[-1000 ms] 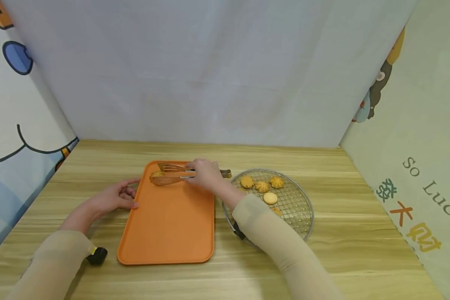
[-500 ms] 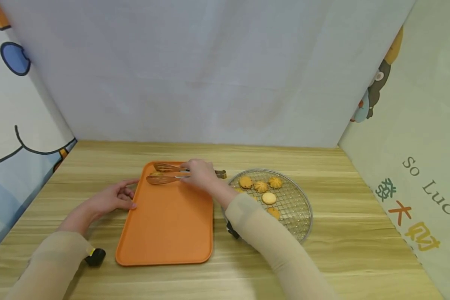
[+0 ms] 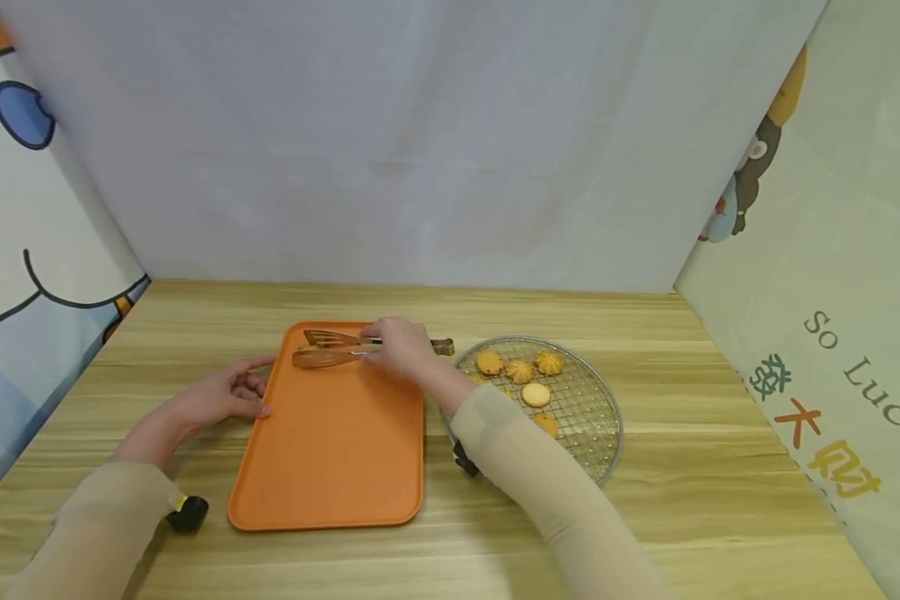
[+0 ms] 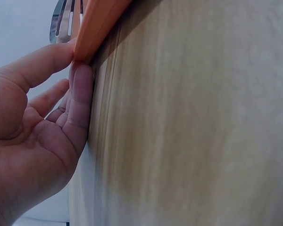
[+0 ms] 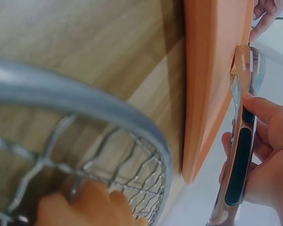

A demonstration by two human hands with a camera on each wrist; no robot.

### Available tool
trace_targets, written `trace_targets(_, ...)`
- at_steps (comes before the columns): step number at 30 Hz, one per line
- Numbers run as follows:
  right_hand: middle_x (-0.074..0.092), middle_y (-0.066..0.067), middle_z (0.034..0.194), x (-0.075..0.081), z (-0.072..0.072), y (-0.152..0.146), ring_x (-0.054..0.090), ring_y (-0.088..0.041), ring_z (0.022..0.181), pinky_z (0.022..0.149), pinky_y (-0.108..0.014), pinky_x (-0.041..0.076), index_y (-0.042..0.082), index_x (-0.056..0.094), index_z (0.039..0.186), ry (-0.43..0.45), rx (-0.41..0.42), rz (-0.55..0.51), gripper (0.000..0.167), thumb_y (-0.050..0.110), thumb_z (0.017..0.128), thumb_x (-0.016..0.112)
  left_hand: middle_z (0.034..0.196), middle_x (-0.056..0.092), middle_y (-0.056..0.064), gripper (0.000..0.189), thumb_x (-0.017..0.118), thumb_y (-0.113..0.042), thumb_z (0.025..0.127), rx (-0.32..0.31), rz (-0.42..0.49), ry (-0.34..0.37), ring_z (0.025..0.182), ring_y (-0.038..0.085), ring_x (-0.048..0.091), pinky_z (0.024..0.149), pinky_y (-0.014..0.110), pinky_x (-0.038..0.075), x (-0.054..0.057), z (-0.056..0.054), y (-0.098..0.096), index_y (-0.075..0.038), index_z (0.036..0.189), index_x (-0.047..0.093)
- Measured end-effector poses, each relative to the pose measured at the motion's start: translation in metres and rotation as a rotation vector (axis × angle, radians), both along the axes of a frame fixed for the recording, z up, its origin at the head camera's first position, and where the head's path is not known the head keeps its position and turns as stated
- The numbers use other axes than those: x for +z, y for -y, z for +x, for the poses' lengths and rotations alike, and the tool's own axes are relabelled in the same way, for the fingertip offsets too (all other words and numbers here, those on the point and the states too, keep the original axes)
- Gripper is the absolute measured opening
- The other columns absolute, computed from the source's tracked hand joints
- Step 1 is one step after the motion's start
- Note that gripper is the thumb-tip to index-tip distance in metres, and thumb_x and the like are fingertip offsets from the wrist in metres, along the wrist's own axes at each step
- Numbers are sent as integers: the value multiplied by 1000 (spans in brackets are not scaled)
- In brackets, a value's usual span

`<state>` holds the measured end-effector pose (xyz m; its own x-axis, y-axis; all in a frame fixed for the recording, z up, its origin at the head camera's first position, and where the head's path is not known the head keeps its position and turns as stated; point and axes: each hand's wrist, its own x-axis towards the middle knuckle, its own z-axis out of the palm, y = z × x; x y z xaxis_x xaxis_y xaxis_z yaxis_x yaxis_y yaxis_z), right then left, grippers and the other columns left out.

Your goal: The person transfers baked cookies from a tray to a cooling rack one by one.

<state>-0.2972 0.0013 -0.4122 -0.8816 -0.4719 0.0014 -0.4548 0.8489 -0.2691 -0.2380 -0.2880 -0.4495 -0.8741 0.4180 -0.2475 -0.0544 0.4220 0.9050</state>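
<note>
In the head view, my right hand (image 3: 399, 346) grips a pair of metal tongs (image 3: 442, 346) over the far part of an orange tray (image 3: 330, 467). The tongs lie sideways, a slotted end and a broad end pointing left. A bit of a golden cookie (image 3: 312, 344) shows between those ends, mostly hidden. In the right wrist view, thumb and fingers press the tongs (image 5: 240, 160) at their dark grip panels. My left hand (image 3: 225, 400) pinches the tray's left edge; in the left wrist view the thumb and fingers of this hand (image 4: 52, 108) meet at the rim (image 4: 96, 30).
Right of the tray stands a round wire mesh basket (image 3: 621, 425) with several cookies (image 3: 536, 395) on it, partly covered by my right sleeve (image 3: 540, 475). A black clip-like piece (image 3: 465, 460) sits at its near left rim. A grey-white cloth (image 3: 420, 167) hangs behind the wooden table (image 3: 720, 467).
The tongs and right hand have shifted slightly left, and the tong ends have drawn a little closer, covering more of the cookie. The left hand stays at the tray edge.
</note>
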Motion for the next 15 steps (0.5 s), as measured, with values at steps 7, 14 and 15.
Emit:
trace_targets(7, 62, 6, 125, 0, -1, -4, 57, -15, 113, 82, -37, 46, 26, 63, 125, 7, 6, -33, 40, 35, 86, 69, 103, 45, 16, 90, 71, -8, 83, 0, 5, -1, 80, 12, 54, 74, 27, 48, 0, 0, 0, 2, 150, 10)
trace_targets(14, 62, 7, 125, 2, 0, -8, 57, -14, 114, 84, -36, 46, 26, 64, 124, 10, 26, -34, 39, 34, 86, 69, 102, 45, 12, 90, 71, -10, 84, -20, 19, -20, 79, 11, 54, 73, 27, 48, -2, 0, 0, 4, 149, 10)
trace_targets(15, 62, 6, 125, 2, 1, -8, 57, -14, 113, 84, -35, 47, 26, 64, 125, 14, 30, -33, 39, 34, 86, 69, 101, 46, 12, 89, 70, -9, 84, -27, 22, -31, 79, 11, 54, 73, 27, 48, -3, 0, 0, 6, 148, 10)
